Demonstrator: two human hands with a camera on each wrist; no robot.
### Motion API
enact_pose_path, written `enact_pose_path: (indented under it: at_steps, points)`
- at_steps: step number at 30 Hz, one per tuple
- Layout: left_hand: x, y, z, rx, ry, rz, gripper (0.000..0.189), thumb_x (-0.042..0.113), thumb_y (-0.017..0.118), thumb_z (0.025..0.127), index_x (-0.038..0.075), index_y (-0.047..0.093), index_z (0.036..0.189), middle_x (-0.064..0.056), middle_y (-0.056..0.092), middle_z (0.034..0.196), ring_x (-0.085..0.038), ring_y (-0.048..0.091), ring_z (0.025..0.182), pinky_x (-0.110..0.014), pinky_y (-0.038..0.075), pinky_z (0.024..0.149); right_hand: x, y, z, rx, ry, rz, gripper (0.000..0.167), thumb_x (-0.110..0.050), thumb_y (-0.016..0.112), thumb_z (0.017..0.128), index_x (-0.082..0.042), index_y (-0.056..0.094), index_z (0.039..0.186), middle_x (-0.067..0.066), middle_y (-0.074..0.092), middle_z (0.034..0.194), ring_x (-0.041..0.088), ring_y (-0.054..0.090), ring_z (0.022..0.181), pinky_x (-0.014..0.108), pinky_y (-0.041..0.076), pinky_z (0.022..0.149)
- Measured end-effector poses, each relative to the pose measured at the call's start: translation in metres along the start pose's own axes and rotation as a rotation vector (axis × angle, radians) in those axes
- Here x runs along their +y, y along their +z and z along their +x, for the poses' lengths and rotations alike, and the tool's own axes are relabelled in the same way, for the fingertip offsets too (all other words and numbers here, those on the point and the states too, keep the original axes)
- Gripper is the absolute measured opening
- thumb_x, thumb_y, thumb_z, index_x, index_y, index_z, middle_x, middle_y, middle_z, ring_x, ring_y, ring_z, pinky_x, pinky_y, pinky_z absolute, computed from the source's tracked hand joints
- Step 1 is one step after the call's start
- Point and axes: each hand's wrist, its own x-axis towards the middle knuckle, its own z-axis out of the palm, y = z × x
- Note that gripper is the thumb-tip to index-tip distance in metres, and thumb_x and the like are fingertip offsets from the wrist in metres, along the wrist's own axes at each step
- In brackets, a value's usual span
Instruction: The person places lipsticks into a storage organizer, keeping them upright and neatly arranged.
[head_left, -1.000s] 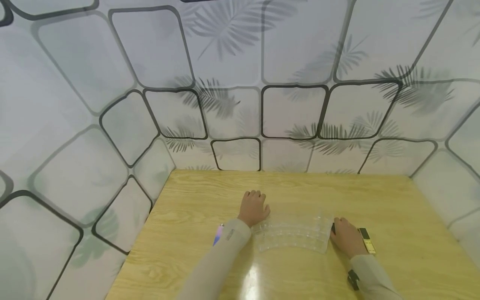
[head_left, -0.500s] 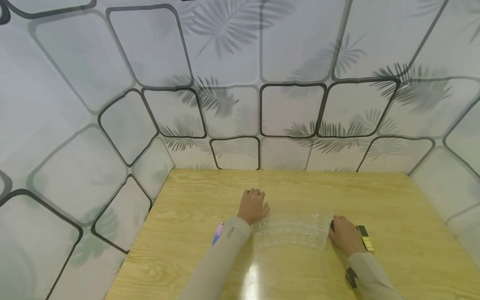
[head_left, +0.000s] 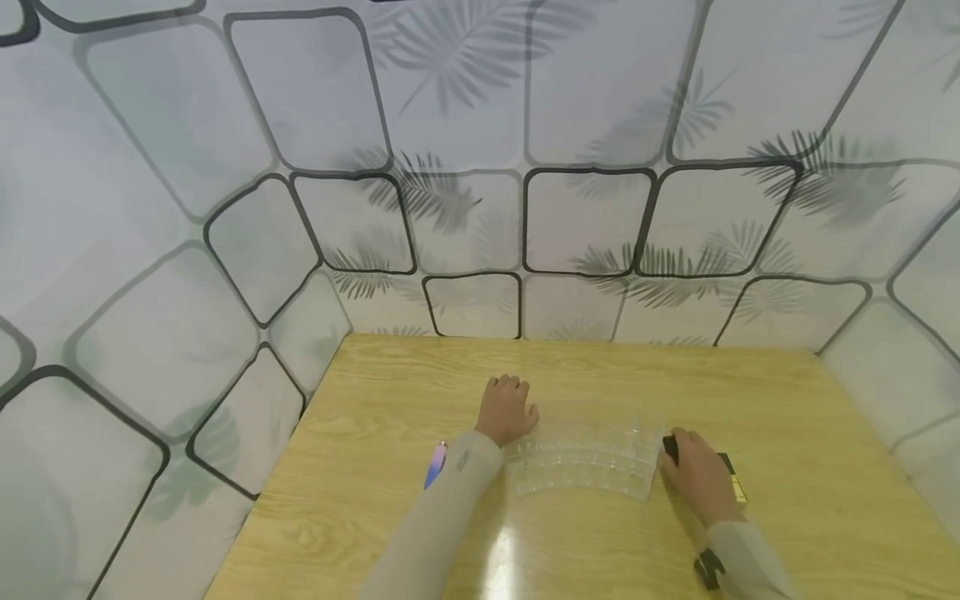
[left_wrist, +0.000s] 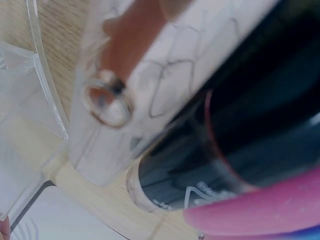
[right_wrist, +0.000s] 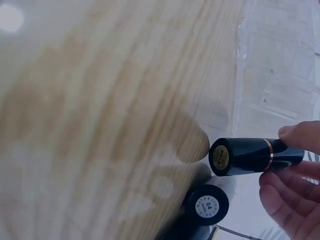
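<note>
Tube (right_wrist: 242, 157), black, sat pinched in the fingers (right_wrist: 272, 197) of the right hand (head_left: 701, 479), its long axis running out past their tips, labelled end foremost. The clear rack (head_left: 581, 485) lay just left of those fingers, its long axis stretching toward the left hand (head_left: 504, 412), farther from the tube. I could not tell whether that hand's fingers held anything. A second tube (right_wrist: 207, 205) lay near, beyond the right fingers.
</note>
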Motion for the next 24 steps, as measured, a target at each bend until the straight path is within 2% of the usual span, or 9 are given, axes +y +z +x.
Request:
enact_pose_path:
  at_steps: [5, 7, 17, 24]
  points:
    - [0.0, 0.001, 0.0, 0.001, 0.0, -0.002, 0.027, 0.036, 0.059, 0.081, 0.012, 0.067, 0.09, -0.001, 0.067, 0.086, -0.016, 0.063, 0.082, -0.034, 0.05, 0.077, -0.001, 0.0, -0.005, 0.108, -0.074, -0.015, 0.041, -0.002, 0.073, 0.074, 0.016, 0.054, 0.105, 0.032, 0.061, 0.086, 0.044, 0.063, 0.07, 0.048, 0.054, 0.06]
    - [0.0, 0.003, 0.0, 0.005, -0.003, -0.007, 0.027, 0.036, 0.06, 0.08, 0.011, 0.067, 0.091, -0.001, 0.067, 0.086, -0.016, 0.063, 0.081, -0.034, 0.05, 0.077, -0.002, -0.001, -0.006, 0.117, -0.083, -0.012, 0.042, -0.002, 0.074, 0.073, 0.016, 0.054, 0.105, 0.033, 0.061, 0.087, 0.044, 0.064, 0.07, 0.047, 0.054, 0.06]
    - [-0.001, 0.003, -0.001, 0.023, -0.022, -0.004, 0.027, 0.036, 0.062, 0.079, 0.011, 0.067, 0.089, -0.001, 0.067, 0.084, -0.016, 0.062, 0.077, -0.034, 0.05, 0.075, -0.003, -0.003, -0.012, 0.121, -0.099, 0.002, 0.042, 0.0, 0.074, 0.071, 0.014, 0.054, 0.106, 0.032, 0.062, 0.09, 0.039, 0.065, 0.066, 0.041, 0.054, 0.057]
    - [-0.001, 0.003, 0.0, 0.032, -0.019, -0.015, 0.025, 0.035, 0.063, 0.079, 0.011, 0.067, 0.087, -0.001, 0.067, 0.081, -0.016, 0.061, 0.075, -0.033, 0.049, 0.073, -0.002, -0.006, -0.015, 0.103, -0.107, 0.019, 0.042, 0.002, 0.074, 0.071, 0.014, 0.053, 0.105, 0.032, 0.062, 0.089, 0.041, 0.065, 0.07, 0.041, 0.055, 0.059]
